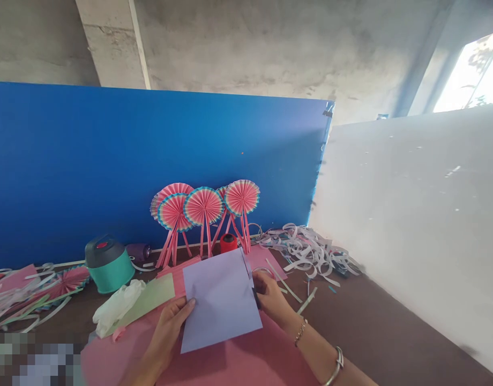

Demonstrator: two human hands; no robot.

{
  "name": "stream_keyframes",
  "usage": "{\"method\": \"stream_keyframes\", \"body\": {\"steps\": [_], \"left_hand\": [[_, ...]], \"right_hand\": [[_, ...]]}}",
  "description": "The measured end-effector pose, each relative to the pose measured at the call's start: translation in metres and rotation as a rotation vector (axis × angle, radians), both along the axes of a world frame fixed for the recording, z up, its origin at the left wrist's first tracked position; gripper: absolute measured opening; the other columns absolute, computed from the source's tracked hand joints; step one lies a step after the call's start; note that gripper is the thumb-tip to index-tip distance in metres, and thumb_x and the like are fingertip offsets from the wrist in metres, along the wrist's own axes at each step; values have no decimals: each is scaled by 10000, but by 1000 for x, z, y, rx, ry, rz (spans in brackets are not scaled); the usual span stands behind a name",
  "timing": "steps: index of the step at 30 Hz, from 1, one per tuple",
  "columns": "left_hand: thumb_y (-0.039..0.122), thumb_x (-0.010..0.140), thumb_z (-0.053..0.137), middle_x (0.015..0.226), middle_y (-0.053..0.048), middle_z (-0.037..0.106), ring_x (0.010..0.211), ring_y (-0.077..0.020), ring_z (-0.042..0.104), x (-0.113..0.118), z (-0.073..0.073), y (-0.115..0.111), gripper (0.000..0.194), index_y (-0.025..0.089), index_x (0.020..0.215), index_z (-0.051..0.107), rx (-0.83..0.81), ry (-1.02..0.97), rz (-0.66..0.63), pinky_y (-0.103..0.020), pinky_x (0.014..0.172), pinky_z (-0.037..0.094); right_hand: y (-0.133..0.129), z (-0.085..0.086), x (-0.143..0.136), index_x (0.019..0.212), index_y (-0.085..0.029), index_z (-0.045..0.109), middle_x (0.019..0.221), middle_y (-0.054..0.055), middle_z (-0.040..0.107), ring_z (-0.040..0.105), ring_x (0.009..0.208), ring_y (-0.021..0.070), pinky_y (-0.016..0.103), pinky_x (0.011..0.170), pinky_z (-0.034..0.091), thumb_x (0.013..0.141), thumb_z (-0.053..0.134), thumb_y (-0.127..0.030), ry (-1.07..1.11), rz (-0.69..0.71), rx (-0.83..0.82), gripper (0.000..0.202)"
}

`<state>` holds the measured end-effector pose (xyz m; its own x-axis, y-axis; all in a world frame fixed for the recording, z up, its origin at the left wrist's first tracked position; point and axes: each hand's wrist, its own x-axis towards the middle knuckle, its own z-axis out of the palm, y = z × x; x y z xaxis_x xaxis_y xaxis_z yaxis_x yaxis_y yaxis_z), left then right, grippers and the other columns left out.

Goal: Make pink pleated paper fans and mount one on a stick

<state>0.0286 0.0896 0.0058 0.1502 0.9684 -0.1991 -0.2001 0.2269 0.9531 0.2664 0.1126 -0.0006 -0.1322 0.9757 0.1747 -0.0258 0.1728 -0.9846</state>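
A sheet of lavender paper [220, 305] is held up over pink sheets [230, 359]. My left hand [170, 327] grips its left edge, thumb on top and fingers underneath. At the right edge, my right hand [268, 297] is closed around scissors [255, 298] with dark handles. Their blade lies along that edge near the upper right corner, where a narrow strip of paper parts from the sheet. My fingers partly hide the scissors. Left of the sheet lie pale green paper [152, 303] and a crumpled white plastic bag [120, 306].
Pink pleated paper rosettes [204, 206] with ribbon tails lean on the blue panel [110, 150]. A teal container [110, 271] with dark lid stands left; a small red object [229, 243] sits behind the sheet. Curled paper strips [311, 249] pile up at the back right, near the white partition [411, 214].
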Motion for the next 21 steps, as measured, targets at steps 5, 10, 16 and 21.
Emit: {"method": "stream_keyframes", "body": {"steps": [5, 10, 16, 21], "left_hand": [[517, 595, 777, 571, -6, 634, 532, -162, 567, 0, 1, 0, 379, 167, 644, 640, 3, 5, -4, -239, 498, 436], [499, 586, 785, 567, -10, 632, 515, -172, 551, 3, 5, -3, 355, 178, 612, 633, 2, 3, 19, -251, 488, 421], [500, 593, 768, 542, -4, 630, 493, -181, 561, 4, 12, -5, 339, 188, 603, 634, 0, 34, 7, -264, 500, 433], [492, 600, 759, 646, -20, 693, 621, -247, 641, 3, 16, -7, 293, 223, 669, 666, -37, 13, -8, -314, 585, 490]], "right_hand": [[0, 0, 0, 822, -182, 606, 655, -8, 628, 523, 537, 123, 235, 516, 408, 655, 650, -251, 7, -2, 11, 186], [0, 0, 0, 858, -197, 607, 694, 6, 638, 558, 583, 151, 228, 476, 385, 646, 667, -304, -1, -6, -35, 246], [3, -5, 2, 864, -206, 609, 649, -8, 609, 518, 539, 137, 216, 448, 349, 642, 636, -270, -13, -8, -30, 233], [0, -1, 0, 870, -208, 605, 617, -15, 601, 532, 549, 153, 234, 468, 376, 636, 644, -279, -4, -4, -45, 248]]}}
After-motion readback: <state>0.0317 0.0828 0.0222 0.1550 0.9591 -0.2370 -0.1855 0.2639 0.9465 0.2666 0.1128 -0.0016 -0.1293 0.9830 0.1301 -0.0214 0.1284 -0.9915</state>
